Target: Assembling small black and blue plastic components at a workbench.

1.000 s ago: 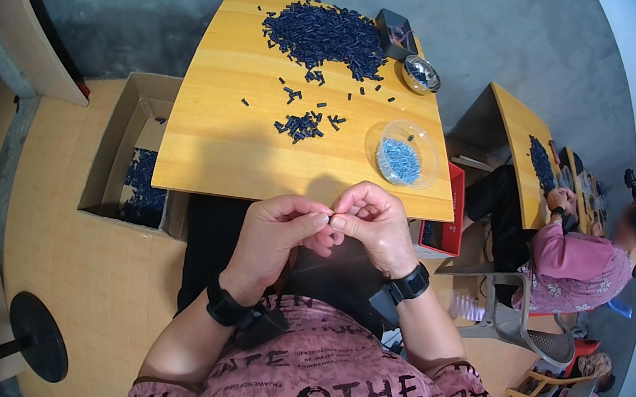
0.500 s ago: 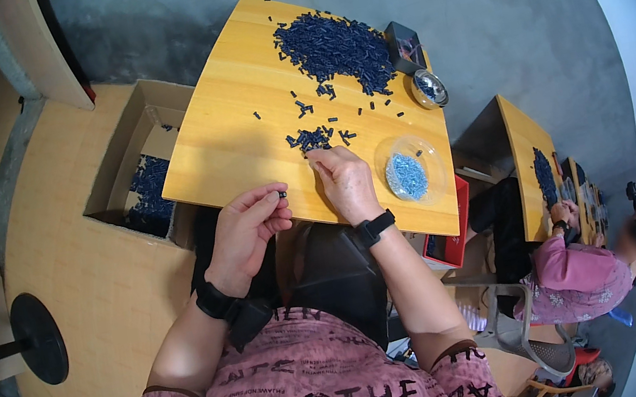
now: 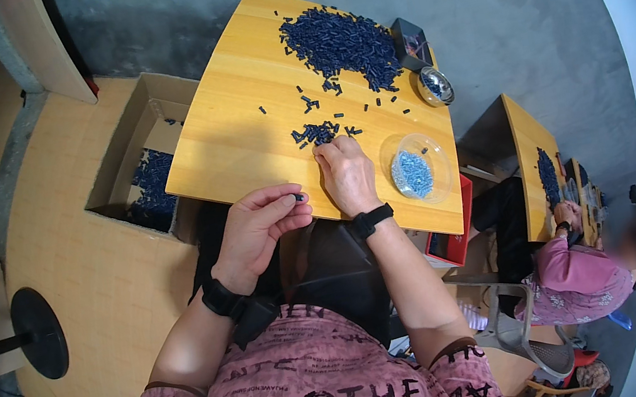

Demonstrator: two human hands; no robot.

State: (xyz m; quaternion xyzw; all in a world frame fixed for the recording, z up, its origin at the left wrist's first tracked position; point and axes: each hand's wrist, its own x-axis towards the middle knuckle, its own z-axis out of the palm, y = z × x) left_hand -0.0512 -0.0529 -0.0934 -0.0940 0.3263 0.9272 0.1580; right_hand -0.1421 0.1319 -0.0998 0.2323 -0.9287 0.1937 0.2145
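Note:
My left hand (image 3: 262, 223) is at the table's near edge, pinching a small dark cylindrical piece (image 3: 298, 197) between thumb and fingertips. To its right, my right hand (image 3: 349, 178) rests with its fingers bunched at the near side of a small pile of dark cylindrical pieces (image 3: 315, 133). Whatever lies between those right fingertips is hidden. Beside the right hand stands a clear round dish (image 3: 438, 151) holding many tiny light-blue pieces (image 3: 412, 174). Farther back on the wooden table (image 3: 222, 105) spreads a large heap of the same dark pieces (image 3: 339, 45).
A black box (image 3: 411, 42) and a small round bowl (image 3: 435, 86) stand along the table's right edge. Left of the table, a cardboard box (image 3: 104, 179) contains more dark pieces. A red box (image 3: 458, 230) sits below the right edge. Another person (image 3: 574, 273) works at a table farther right.
My left hand has shifted right, toward my right hand, still pinching the small piece. The right fingers have drawn closer together by the small pile. The whole view has shifted slightly.

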